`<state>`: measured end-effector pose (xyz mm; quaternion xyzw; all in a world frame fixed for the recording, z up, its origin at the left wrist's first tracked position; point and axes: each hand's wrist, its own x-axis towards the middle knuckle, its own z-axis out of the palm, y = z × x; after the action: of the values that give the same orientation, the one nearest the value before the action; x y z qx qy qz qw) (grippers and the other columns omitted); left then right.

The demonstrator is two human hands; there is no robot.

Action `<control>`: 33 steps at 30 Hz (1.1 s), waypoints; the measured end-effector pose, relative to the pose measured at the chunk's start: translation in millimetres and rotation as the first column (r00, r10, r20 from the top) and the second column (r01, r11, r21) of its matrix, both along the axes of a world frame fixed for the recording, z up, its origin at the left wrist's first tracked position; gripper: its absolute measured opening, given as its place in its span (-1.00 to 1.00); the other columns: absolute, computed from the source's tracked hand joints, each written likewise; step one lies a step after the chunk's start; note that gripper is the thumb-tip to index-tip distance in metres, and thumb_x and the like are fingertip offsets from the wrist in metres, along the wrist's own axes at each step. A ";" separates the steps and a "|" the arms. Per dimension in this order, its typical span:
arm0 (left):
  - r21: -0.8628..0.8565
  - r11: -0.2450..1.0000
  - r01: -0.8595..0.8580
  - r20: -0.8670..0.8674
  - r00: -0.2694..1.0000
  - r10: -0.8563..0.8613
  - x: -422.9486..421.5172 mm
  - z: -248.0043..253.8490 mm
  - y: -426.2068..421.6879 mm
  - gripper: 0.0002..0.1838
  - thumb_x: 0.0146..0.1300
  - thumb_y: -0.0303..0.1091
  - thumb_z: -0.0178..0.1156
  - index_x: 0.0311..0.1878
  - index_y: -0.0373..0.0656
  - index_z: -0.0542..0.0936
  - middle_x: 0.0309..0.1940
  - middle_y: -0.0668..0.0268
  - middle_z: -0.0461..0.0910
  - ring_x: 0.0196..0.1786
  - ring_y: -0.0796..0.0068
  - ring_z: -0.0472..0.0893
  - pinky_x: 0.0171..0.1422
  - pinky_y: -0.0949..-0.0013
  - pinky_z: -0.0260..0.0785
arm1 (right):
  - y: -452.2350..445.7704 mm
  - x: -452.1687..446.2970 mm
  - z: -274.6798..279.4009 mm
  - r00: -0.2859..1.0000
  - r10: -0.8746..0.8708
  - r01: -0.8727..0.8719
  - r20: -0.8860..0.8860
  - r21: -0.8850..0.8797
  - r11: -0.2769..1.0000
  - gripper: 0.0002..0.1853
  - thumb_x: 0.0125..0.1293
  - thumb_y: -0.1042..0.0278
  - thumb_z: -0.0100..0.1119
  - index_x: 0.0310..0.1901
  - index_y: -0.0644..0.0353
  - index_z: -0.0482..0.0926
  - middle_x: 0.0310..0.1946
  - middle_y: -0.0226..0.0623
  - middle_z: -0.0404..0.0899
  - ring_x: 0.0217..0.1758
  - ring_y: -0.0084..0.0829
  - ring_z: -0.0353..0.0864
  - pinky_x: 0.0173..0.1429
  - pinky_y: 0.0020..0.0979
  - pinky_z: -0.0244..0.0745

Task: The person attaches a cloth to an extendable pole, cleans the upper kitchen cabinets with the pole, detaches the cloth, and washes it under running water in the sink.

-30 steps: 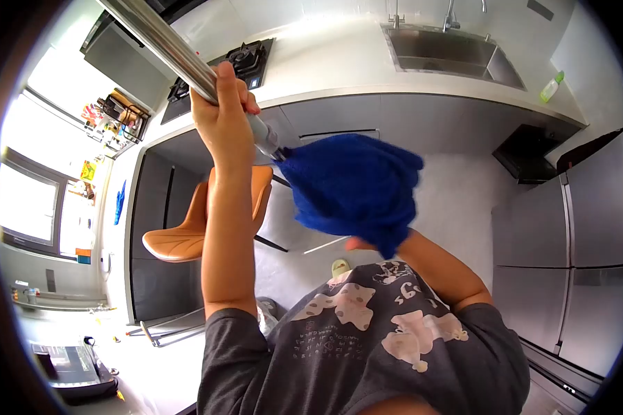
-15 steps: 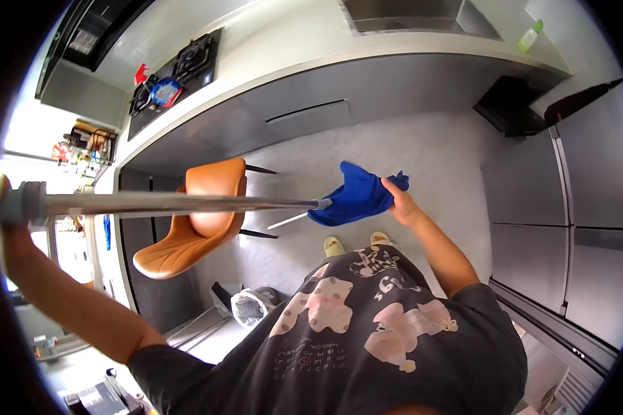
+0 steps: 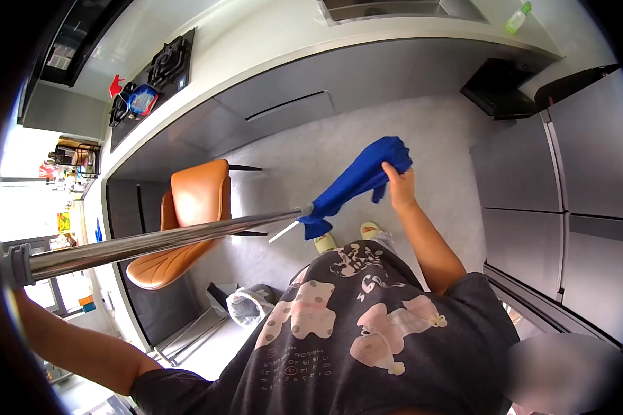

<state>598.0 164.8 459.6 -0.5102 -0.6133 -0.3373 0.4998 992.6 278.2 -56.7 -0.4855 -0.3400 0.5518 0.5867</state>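
Observation:
A metal pole (image 3: 159, 238) slants across the left half of the view, its grey-collared end raised close to the camera. My left hand (image 3: 17, 294) is at that raised end, mostly lost in the dark edge of the view; its fingers are hidden. At the pole's far end hangs a blue cloth (image 3: 356, 176), gathered into a long, narrow bunch above the floor. My right hand (image 3: 399, 183) is closed on the cloth's far part, with the thumb over it. A thin white strip (image 3: 284, 232) shows beside the pole's end joint.
An orange chair (image 3: 201, 197) stands left of centre, near a lined bin (image 3: 248, 306). Along the top runs a counter (image 3: 256, 52) with a stove (image 3: 166, 66) and sink. Grey fridge doors (image 3: 519, 162) are at right. A blurred patch covers the lower right.
My left hand has gone from near the cloth to the left edge, and the pole has swung round. My right hand has moved up and bunched the spread cloth.

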 end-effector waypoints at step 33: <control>0.258 0.428 0.866 0.663 0.163 -0.731 185.9 -130.3 121.5 -0.61 0.20 -0.19 0.19 -0.06 -0.23 0.36 -0.46 0.14 0.55 -0.42 0.27 0.57 -0.34 0.30 0.41 | 54.1 -27.0 436.7 0.814 0.493 -0.509 0.307 0.785 0.352 -0.52 0.33 -0.03 -0.10 0.10 0.18 0.28 0.05 -0.23 0.32 0.12 -0.43 0.28 0.23 -0.28 0.06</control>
<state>784.0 286.3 329.4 -0.6284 -0.4134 -0.6547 -0.0753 965.6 332.3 380.1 -0.0184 -0.6977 0.4649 0.5447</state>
